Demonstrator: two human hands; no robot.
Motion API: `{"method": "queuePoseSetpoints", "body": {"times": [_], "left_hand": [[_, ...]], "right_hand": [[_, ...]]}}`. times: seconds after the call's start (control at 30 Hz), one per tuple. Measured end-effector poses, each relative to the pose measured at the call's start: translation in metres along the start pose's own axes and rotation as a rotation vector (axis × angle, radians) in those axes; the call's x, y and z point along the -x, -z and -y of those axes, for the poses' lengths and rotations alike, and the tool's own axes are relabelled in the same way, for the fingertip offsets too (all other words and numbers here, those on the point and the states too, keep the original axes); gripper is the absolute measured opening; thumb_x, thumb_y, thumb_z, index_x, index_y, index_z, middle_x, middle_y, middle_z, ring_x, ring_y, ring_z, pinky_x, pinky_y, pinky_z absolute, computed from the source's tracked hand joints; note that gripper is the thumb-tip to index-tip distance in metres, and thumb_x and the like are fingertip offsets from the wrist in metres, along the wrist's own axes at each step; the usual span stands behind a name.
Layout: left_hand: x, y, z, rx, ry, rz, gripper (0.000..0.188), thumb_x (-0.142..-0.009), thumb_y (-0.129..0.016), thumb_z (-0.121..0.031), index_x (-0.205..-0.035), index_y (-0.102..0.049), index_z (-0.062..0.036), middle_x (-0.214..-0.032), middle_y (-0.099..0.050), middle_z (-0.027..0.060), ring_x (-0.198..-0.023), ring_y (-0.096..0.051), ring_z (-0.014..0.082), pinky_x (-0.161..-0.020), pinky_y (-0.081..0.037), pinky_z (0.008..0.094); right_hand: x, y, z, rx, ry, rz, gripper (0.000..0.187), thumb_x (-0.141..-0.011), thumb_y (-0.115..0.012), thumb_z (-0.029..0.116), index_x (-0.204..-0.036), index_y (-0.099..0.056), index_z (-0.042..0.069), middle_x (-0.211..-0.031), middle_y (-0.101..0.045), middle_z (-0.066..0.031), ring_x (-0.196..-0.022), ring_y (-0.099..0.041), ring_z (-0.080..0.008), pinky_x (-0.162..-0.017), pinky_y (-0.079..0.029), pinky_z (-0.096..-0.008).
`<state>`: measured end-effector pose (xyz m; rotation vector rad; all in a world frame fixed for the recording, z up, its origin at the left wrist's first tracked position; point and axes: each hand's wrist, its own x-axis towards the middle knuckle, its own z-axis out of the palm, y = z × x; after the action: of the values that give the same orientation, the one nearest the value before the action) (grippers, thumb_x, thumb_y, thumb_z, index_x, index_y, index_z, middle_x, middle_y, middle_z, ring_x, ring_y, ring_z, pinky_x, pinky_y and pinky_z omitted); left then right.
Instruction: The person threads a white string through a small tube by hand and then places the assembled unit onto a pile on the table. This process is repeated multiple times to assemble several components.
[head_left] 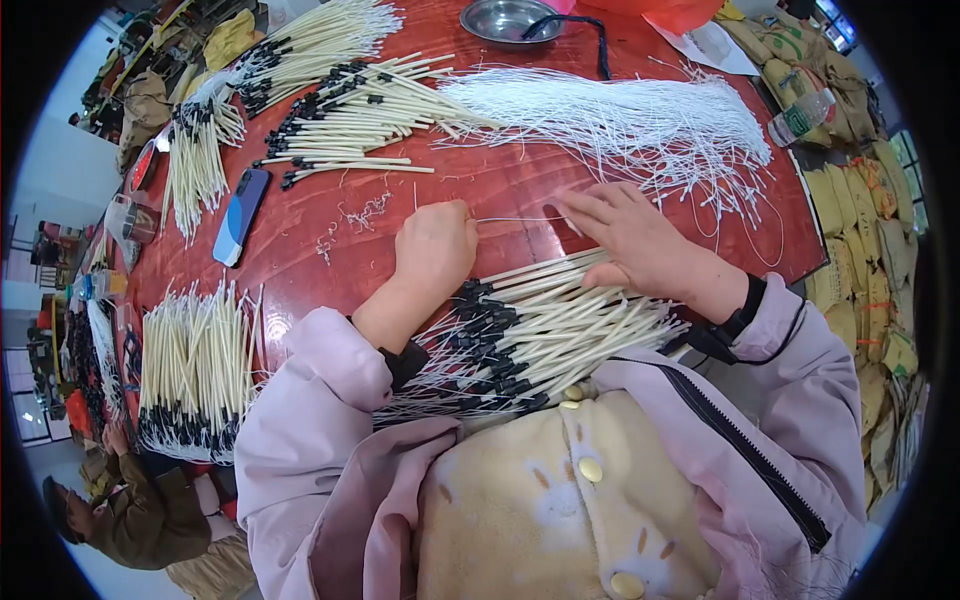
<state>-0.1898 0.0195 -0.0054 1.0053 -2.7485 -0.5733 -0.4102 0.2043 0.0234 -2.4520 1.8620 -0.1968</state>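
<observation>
My left hand point(437, 243) is closed over the red table, gripping a thin white string point(508, 219). The string runs straight across to the fingertips of my right hand point(640, 240). That hand is stretched out, its fingers extended and the thumb apart; whether the string lies between its fingers is hidden. Under both wrists, against my body, lies a pile of cream-coloured sticks point(570, 320) with black ends and white strings trailing from them. A short pale strand stands up beside my left knuckles.
White strings point(620, 115) lie in a big bundle at the far side. More black-ended sticks point(350, 115) are heaped far left, others point(195, 350) near left. A phone point(241, 217), string scraps point(365, 210) and a metal bowl point(510, 20) rest on the table point(330, 270). Another person point(150, 510) works lower left.
</observation>
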Motion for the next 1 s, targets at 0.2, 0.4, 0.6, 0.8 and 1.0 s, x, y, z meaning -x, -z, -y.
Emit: {"method": "queuePoseSetpoints", "body": {"times": [0.2, 0.4, 0.6, 0.8, 1.0], "left_hand": [[0.014, 0.014, 0.018, 0.199, 0.016, -0.085, 0.02, -0.091, -0.066, -0.02, -0.089, -0.071, -0.0004, -0.083, -0.07, 0.0229, -0.082, -0.069, 0.0424, -0.075, -0.055, 0.0503], [0.055, 0.046, 0.078, 0.184, 0.231, -0.043, 0.023, -0.091, -0.068, -0.022, -0.085, -0.07, 0.0005, -0.082, -0.07, 0.0227, -0.083, -0.069, 0.042, -0.075, -0.054, 0.0495], [0.037, 0.066, 0.081, -0.223, 0.196, 0.104, 0.024, -0.089, -0.071, -0.024, -0.097, -0.068, -0.0017, -0.098, -0.071, 0.019, -0.09, -0.07, 0.0394, -0.076, -0.056, 0.0508], [-0.047, 0.027, 0.08, -0.285, -0.353, -0.174, 0.015, -0.089, -0.062, -0.014, -0.103, -0.064, -0.0081, -0.104, -0.061, 0.0122, -0.102, -0.064, 0.0317, -0.078, -0.056, 0.044], [-0.076, 0.017, 0.083, -0.418, -0.524, -0.256, 0.013, -0.089, -0.059, -0.014, -0.101, -0.062, -0.0093, -0.1, -0.06, 0.0092, -0.1, -0.064, 0.0287, -0.08, -0.054, 0.0446]], "right_hand": [[0.002, -0.003, -0.001, -0.011, 0.001, 0.103, 0.096, -0.083, -0.055, 0.069, -0.137, -0.054, -0.011, -0.151, -0.047, -0.0188, -0.128, -0.045, -0.0377, -0.112, -0.032, -0.0496], [0.001, -0.001, -0.003, 0.008, -0.026, 0.13, 0.096, -0.083, -0.054, 0.071, -0.127, -0.059, -0.014, -0.146, -0.051, -0.0207, -0.124, -0.047, -0.0387, -0.112, -0.033, -0.05], [-0.002, 0.001, -0.004, -0.002, -0.02, 0.149, 0.1, -0.083, -0.048, 0.076, -0.122, -0.062, -0.015, -0.142, -0.054, -0.0223, -0.12, -0.05, -0.0388, -0.11, -0.034, -0.0501], [-0.012, 0.003, 0.003, -0.009, -0.012, 0.106, 0.098, -0.081, -0.053, 0.075, -0.118, -0.064, -0.015, -0.133, -0.058, -0.0201, -0.115, -0.052, -0.0352, -0.107, -0.036, -0.0469], [-0.01, -0.004, 0.0, -0.03, -0.011, 0.069, 0.098, -0.081, -0.053, 0.076, -0.114, -0.065, -0.015, -0.131, -0.059, -0.0208, -0.112, -0.053, -0.0349, -0.105, -0.038, -0.0459]]}}
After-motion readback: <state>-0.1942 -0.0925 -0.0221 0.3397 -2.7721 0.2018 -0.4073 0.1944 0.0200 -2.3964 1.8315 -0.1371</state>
